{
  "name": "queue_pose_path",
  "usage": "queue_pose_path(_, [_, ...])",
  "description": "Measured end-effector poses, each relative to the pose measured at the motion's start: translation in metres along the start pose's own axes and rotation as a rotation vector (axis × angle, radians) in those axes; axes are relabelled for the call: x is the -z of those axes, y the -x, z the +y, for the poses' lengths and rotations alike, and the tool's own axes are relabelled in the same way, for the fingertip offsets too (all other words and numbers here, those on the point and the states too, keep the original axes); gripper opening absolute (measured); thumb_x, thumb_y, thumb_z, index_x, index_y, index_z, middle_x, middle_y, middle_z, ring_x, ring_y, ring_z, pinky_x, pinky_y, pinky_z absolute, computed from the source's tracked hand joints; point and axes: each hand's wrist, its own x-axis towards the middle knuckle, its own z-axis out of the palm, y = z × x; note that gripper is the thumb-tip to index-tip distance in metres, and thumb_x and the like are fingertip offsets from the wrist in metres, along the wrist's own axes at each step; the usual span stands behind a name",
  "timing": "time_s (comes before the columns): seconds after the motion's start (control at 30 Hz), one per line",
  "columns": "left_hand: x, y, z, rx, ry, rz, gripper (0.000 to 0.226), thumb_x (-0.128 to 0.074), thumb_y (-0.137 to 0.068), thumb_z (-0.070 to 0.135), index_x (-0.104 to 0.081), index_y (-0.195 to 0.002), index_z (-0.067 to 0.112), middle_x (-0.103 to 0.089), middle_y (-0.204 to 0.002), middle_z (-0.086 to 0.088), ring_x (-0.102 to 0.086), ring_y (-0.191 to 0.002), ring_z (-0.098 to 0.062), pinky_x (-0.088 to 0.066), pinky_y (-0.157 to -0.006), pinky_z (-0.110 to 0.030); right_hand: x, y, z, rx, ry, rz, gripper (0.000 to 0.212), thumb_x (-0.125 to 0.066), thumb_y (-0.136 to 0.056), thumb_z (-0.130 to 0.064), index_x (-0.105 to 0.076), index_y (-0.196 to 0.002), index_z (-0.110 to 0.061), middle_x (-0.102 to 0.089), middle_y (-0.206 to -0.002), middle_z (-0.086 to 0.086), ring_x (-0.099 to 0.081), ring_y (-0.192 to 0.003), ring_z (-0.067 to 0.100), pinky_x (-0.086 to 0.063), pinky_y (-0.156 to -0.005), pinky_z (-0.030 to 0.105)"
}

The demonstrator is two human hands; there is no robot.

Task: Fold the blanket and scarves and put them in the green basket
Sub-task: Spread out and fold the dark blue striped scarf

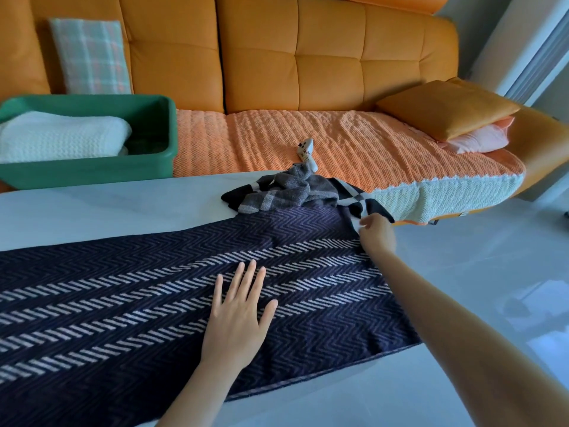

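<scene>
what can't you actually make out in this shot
Head view only:
Dark navy herringbone scarf: left end cut off by the frame edge.
Green plastic basket: left end cut off; the folded white knitted blanket hides what lies beneath.
Right hand: fingertips hidden behind the hand, so whether it grips the navy scarf or the crumpled grey checked scarf is unclear.
Small white object on the orange sofa: too small to identify.

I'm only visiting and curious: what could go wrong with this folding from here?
The right hand seems to pinch the far corner of the navy scarf, right where the grey scarf lies bunched at the table edge; lifting that corner might drag it to the floor. The left hand presses only mid-scarf, so the fold may skew. The basket already holds a white blanket, so room could run short.
</scene>
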Motion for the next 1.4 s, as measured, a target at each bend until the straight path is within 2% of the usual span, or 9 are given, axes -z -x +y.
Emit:
queue_pose_path(0.13, [0.000,0.000,0.000,0.000,0.004,0.008,0.064,-0.017,-0.095,0.056,-0.030,-0.144,0.018,-0.027,-0.151,0.000,-0.021,-0.140,-0.018,-0.014,-0.108,-0.046,0.006,0.041,0.005,0.315,-0.007,0.081,0.047,-0.044,-0.098,-0.032,-0.038,-0.140,-0.014,-0.034,-0.148,0.007,-0.025,-0.138,0.023,-0.024,-0.113,0.039])
queue_pose_path(0.23, [0.001,0.000,0.000,0.002,0.016,-0.001,0.064,-0.015,-0.094,0.056,-0.030,-0.144,0.018,-0.027,-0.151,0.000,-0.022,-0.140,-0.017,-0.014,-0.108,-0.045,-0.001,0.101,0.014,0.674,0.151,-0.254,0.062,-0.027,-0.095,-0.055,-0.011,-0.149,-0.030,0.002,-0.157,-0.010,0.007,-0.144,0.005,-0.001,-0.118,0.029])
queue_pose_path(0.33, [0.001,-0.001,0.000,-0.006,0.019,-0.014,0.066,-0.012,-0.094,0.057,-0.026,-0.145,0.019,-0.023,-0.152,0.001,-0.018,-0.141,-0.017,-0.011,-0.109,-0.045,-0.001,0.121,0.049,0.714,0.366,-0.371,0.069,0.002,-0.083,-0.072,0.003,-0.145,-0.041,0.012,-0.155,-0.016,0.020,-0.140,0.001,0.007,-0.118,0.029])
queue_pose_path(0.47, [0.001,-0.001,-0.002,-0.003,0.050,-0.049,0.070,-0.003,-0.091,0.061,-0.016,-0.146,0.021,-0.015,-0.154,0.002,-0.008,-0.142,-0.015,-0.002,-0.111,-0.043,0.024,0.109,0.084,0.457,0.346,-0.322,0.078,0.007,-0.077,-0.077,0.004,-0.145,-0.039,0.007,-0.157,-0.011,0.013,-0.142,0.004,0.006,-0.117,0.026])
queue_pose_path(0.6, [0.006,-0.006,-0.003,-0.013,0.071,-0.166,0.086,0.025,-0.072,0.070,0.012,-0.144,0.024,0.017,-0.152,0.006,0.018,-0.139,-0.012,0.015,-0.112,-0.042,0.034,0.131,0.084,0.142,0.150,-0.086,0.068,-0.053,-0.090,-0.044,-0.028,-0.145,-0.013,-0.036,-0.143,0.007,-0.030,-0.134,0.026,-0.023,-0.109,0.035])
queue_pose_path(0.77, [0.036,-0.014,0.002,0.099,0.361,-0.268,0.059,-0.037,-0.096,0.042,-0.015,-0.148,0.025,-0.005,-0.156,0.005,-0.004,-0.143,-0.012,0.007,-0.116,-0.043,0.049,0.120,0.072,-0.150,-0.112,-0.195,0.025,-0.079,-0.071,-0.027,-0.062,-0.082,-0.011,-0.061,-0.076,0.007,-0.062,-0.084,0.028,-0.044,-0.069,0.035])
queue_pose_path(0.97, [0.080,0.012,0.007,0.277,1.016,-0.110,0.028,-0.048,-0.095,0.021,-0.056,-0.122,0.025,-0.055,-0.126,0.007,-0.050,-0.119,-0.009,-0.033,-0.099,-0.021,0.070,0.130,0.021,-0.041,-0.395,-0.176,0.012,-0.072,-0.077,-0.015,-0.065,-0.068,-0.010,-0.069,-0.074,0.011,-0.065,-0.072,0.027,-0.053,-0.072,0.044])
queue_pose_path(1.2, [0.116,0.035,-0.031,0.708,1.635,-0.085,0.032,-0.037,-0.100,0.023,-0.053,-0.124,0.010,-0.059,-0.119,-0.009,-0.057,-0.110,-0.025,-0.044,-0.096,-0.040,0.030,0.199,-0.105,0.342,-0.317,-0.207,0.014,-0.060,-0.087,-0.021,-0.070,-0.097,-0.017,-0.069,-0.082,-0.004,-0.063,-0.073,0.013,-0.050,-0.065,0.029])
queue_pose_path(1.4, [0.131,0.061,-0.090,0.951,1.648,0.096,0.029,-0.039,-0.099,0.024,-0.053,-0.119,0.008,-0.060,-0.108,-0.011,-0.057,-0.099,-0.026,-0.050,-0.078,-0.036,-0.042,0.292,-0.169,0.551,-0.083,-0.495,0.026,-0.050,-0.091,-0.034,-0.066,-0.110,-0.027,-0.070,-0.103,0.002,-0.062,-0.097,0.026,-0.050,-0.081,0.036])
